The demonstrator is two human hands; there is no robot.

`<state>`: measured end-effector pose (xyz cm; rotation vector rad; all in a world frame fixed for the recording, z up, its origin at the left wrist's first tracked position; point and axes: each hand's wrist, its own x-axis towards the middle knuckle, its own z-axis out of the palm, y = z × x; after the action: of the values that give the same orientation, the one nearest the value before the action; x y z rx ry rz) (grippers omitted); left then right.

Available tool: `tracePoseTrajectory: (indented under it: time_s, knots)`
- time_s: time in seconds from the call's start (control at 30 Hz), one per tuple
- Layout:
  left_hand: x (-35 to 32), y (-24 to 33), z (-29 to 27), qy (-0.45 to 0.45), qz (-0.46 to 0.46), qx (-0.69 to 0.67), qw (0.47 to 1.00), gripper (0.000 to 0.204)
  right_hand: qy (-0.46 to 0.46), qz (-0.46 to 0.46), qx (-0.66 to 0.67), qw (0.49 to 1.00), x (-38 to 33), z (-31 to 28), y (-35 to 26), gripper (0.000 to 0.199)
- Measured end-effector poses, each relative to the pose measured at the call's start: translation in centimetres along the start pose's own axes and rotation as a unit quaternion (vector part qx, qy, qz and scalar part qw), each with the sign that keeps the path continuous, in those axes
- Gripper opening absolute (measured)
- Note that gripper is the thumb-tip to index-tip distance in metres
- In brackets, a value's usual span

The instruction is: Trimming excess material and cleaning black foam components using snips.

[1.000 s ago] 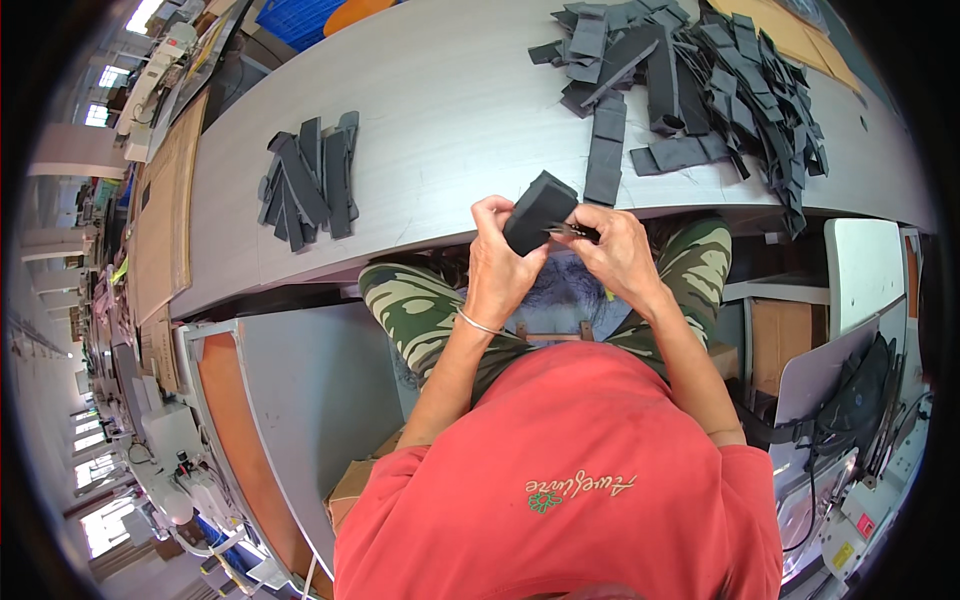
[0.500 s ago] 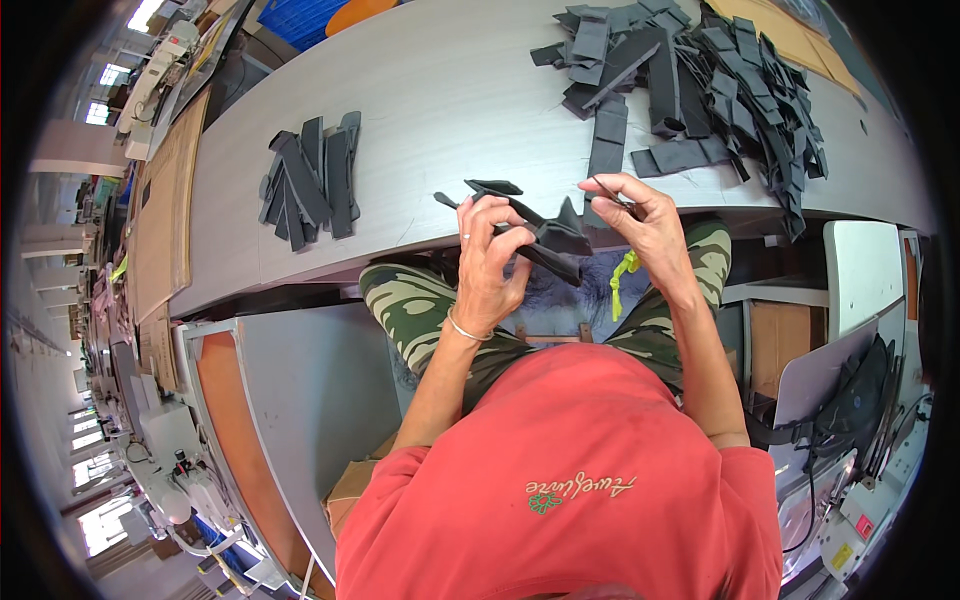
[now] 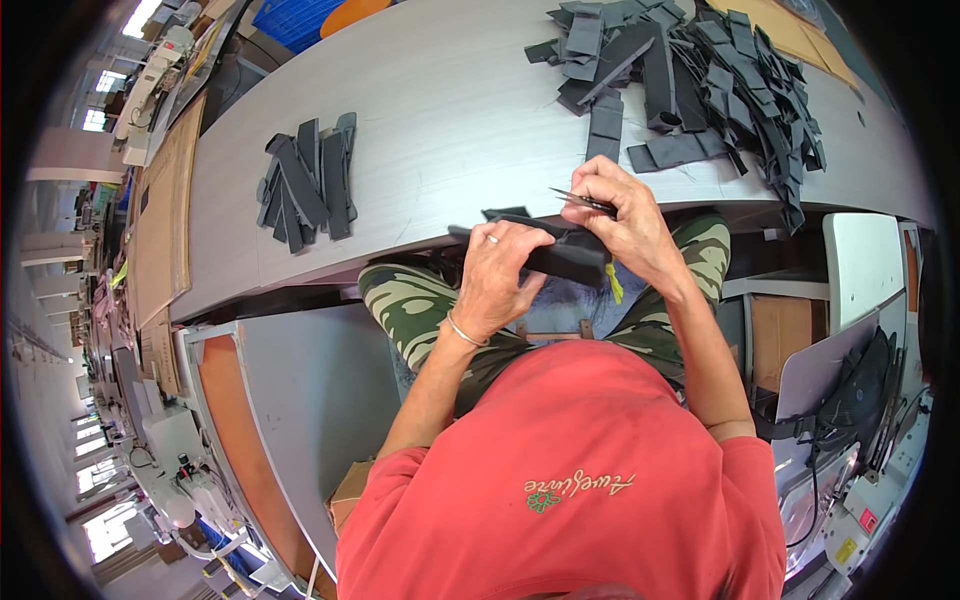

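Note:
Just off the table's near edge, my left hand [image 3: 498, 278] is closed around a folded black fabric strip [image 3: 568, 258], with its thumb and fingers pinching the cloth. My right hand [image 3: 630, 228] grips a pair of thread snips [image 3: 590, 202], their slim dark blades pointing left over the strip. A yellow-green ribbon [image 3: 614, 284] hangs below that hand; where it is tied is hidden. The right hand's fingers meet the right end of the strip, though whether they also hold it I cannot tell.
On the pale table [image 3: 430, 110] lies a small stack of black strips [image 3: 305, 185] at the left. A large loose heap of similar strips [image 3: 660, 85] covers the far right. Grey cabinet [image 3: 310, 390] stands left of my legs, with a white board [image 3: 862, 262] at the right.
My right hand has come left and inward, bringing the snips up to the fabric strip. The left hand has turned over the cloth, and the strip now lies flatter.

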<state>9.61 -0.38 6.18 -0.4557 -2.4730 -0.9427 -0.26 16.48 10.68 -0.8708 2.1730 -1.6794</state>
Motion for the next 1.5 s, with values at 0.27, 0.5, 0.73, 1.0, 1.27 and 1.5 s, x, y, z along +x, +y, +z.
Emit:
tracePoseTrajectory:
  time_s: [0.27, 0.5, 0.73, 1.0, 1.27, 1.5]
  knots:
    - [1.9, 1.6, 0.7, -0.070, -0.289, 0.033, 0.954, 0.055, 0.034, -0.065, -0.217, 0.973, -0.7, 1.8, 0.1, 0.011]
    - [1.1, 0.9, 1.7, 0.032, -0.419, -0.604, 0.677, 0.062, 0.062, 0.019, 0.091, 0.994, -0.8, 2.7, 2.9, 0.005]
    - [1.5, 1.5, -0.7, -0.034, -0.360, -0.417, 0.834, 0.034, 0.019, 0.035, 0.395, 0.918, -1.2, 2.1, 3.7, 0.017]
    - [2.2, 1.1, 0.6, 0.154, -0.124, -0.073, 0.978, 0.047, -0.002, 0.077, 0.542, 0.837, -1.3, 2.6, 3.9, 0.020]
    - [1.6, 0.0, 1.2, 0.070, -0.382, -0.541, 0.746, 0.061, -0.009, 0.114, 0.570, 0.813, -1.4, 3.1, 3.7, 0.020]
    - [1.4, -0.4, 1.5, 0.128, -0.399, -0.418, 0.806, 0.029, 0.005, 0.101, 0.414, 0.905, -1.7, 2.5, 3.3, 0.018]
